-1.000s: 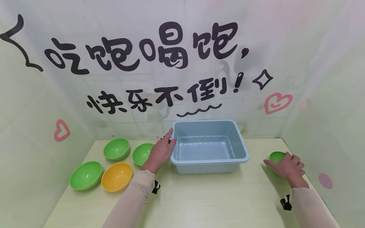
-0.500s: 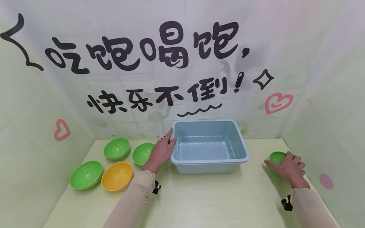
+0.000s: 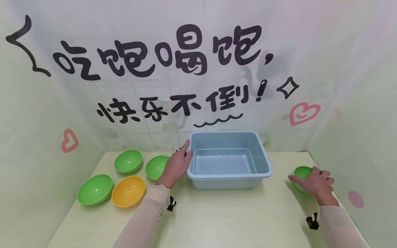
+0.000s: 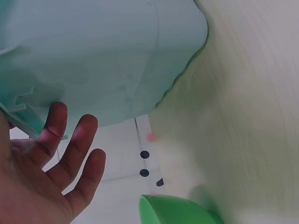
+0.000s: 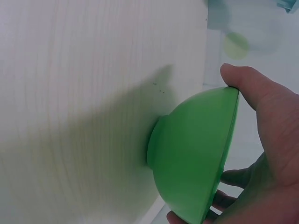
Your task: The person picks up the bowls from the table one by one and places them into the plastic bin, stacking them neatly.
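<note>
The back wall (image 3: pixel 198 20) carries large black handwritten Chinese characters. The upper line (image 3: pixel 161 57), from ten o'clock to one o'clock, reads "吃饱喝饱," with a comma. The lower line (image 3: pixel 180 103), near the centre, reads "快乐不倒!" with an exclamation mark. No other text, number or brand is readable.
</note>
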The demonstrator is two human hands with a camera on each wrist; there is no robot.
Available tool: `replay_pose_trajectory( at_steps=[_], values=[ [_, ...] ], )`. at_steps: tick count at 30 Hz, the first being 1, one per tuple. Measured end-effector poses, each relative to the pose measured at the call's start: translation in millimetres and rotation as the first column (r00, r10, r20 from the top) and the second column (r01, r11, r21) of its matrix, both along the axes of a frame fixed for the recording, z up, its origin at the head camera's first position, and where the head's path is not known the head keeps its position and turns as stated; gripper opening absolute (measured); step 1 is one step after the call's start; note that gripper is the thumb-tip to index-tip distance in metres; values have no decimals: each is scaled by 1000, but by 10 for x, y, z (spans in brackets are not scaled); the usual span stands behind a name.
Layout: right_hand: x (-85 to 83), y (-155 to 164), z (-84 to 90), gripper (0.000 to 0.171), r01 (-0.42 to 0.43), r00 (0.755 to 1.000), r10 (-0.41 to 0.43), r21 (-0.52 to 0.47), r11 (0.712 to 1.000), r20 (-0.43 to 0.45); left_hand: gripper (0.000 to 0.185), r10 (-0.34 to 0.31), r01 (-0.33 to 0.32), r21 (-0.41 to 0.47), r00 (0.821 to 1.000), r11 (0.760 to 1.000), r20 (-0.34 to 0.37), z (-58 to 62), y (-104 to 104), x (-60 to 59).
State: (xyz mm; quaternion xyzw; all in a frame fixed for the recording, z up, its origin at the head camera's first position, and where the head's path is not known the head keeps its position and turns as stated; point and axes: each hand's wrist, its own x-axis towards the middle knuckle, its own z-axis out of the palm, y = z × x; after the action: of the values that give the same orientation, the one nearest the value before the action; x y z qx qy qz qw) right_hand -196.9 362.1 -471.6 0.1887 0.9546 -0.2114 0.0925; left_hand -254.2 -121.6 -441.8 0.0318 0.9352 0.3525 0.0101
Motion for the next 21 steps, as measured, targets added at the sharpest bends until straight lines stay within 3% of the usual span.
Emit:
replay_pose_trajectory(
  at_steps=[10,21],
  values=[
    [-21,-55,104,129,9,1000,-9,-19,1000,-15,61,-2,2,5,1000,1000,-2,21,4,19],
    [-49,-191,351,115,-71,978,75,30,997,-194,60,20,-20,-4,1000,1000,-18,35,18,-3]
  ],
)
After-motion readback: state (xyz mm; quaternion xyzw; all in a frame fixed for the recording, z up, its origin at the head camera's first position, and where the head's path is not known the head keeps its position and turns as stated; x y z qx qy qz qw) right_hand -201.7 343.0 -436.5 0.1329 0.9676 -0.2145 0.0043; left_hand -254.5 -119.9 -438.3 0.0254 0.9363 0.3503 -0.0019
